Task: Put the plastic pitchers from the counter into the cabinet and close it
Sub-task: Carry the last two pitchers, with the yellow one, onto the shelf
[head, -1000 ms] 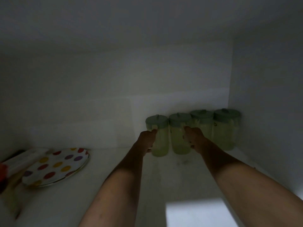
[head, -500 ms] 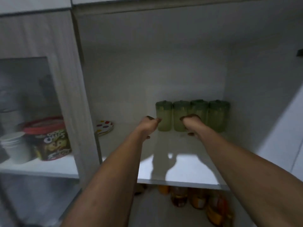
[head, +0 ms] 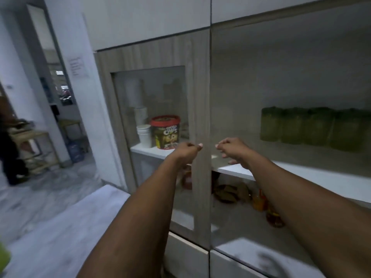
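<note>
Several green plastic pitchers stand side by side at the back of the open cabinet's white shelf; they look blurred. My left hand is outside the cabinet, in front of the wooden frame of the closed glass door, its fingers curled with nothing in them. My right hand hovers near the shelf's front left edge, well short of the pitchers, fingers curled and holding nothing. The right compartment's own door is out of view.
Behind the glass door stand a red-lidded cereal tub and stacked white cups. Jars sit on the lower shelf. The white counter lies below, with a green object at its left edge. A person stands far left.
Both hands have let go of the pitchers and drawn back out of the cabinet. My view has pulled back and swung left, so the closed glass door and the room now show.
</note>
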